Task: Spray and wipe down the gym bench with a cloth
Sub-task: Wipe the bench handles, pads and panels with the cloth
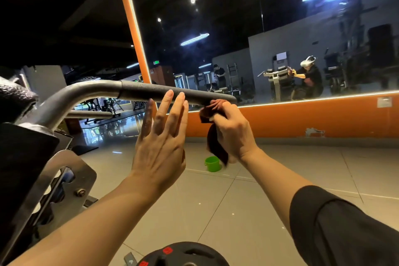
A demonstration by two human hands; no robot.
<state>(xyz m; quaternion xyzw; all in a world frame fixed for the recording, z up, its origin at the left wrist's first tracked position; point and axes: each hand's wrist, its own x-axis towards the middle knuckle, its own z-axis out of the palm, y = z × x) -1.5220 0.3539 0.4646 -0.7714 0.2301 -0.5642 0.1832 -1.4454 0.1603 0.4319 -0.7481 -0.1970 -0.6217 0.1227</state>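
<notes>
A bent metal handle bar with a dark rubber grip (151,90) juts right from the gym machine (43,175). My right hand (232,131) grips a dark red-brown cloth (212,112) bunched against the end of the grip, with a tail of cloth hanging below the hand. My left hand (162,134) is raised just under the grip, fingers straight and spread, fingertips at the bar; it holds nothing. A black padded part of the bench (15,95) shows at the far left. No spray bottle is in view.
A small green bucket (212,163) stands on the tiled floor beyond my hands. A black weight plate with red marks (183,254) lies at the bottom edge. A large mirror in an orange wall (280,121) stands ahead, reflecting people and machines.
</notes>
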